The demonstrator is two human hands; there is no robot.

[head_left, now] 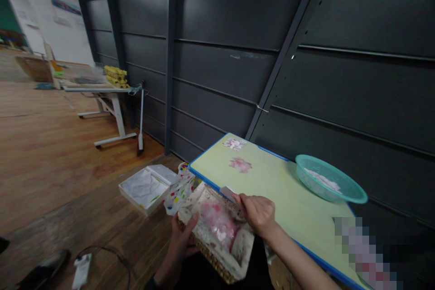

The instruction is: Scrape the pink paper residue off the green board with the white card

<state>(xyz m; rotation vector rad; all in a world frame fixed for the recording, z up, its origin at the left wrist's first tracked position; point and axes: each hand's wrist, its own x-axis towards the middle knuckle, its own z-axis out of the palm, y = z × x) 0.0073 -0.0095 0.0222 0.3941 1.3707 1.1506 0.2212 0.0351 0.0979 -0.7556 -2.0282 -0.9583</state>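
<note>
Basket [217,262] work, apparently | our left hand [182,238] gripping it, right hand [259,213] clamping blade [228,193] above | next likely wants steadiness

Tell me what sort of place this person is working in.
Probably a workshop or other indoor workspace: there's a dark panelled wall, a yellow-topped worktable with a blue edge, and another table on wheels farther back.

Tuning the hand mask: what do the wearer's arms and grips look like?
Left grip: ungloved human hand, dark sleeve lower on that arm. Right grip: also ungloved; the visible right forearm has no sleeve. No cables or markings discernible on either.
</note>
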